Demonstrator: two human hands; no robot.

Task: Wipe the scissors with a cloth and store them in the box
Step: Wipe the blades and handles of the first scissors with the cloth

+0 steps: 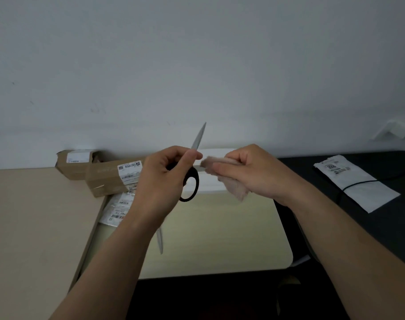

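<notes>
— At far left?
— Cardboard box [104,179] with labels, lying on beige table [35,215].
— Then the hands?
— Left hand [164,179] curled round scissors [191,185], held above table; black loop under thumb, one blade pointing up.
— And to the right?
— Crumpled cloth [229,181] just beside scissors, pinched in right hand [250,172]. Contact with other blade: cannot tell. Farther right, white packet [356,181].

1. One wide-angle view is given, taken from the person's head.
2. It is pointed forward and down, across the table [220,239] to the wall [197,54] behind it.
3. The left hand [164,179] and right hand [254,172] are seen close, raised near the middle of the view.
</notes>
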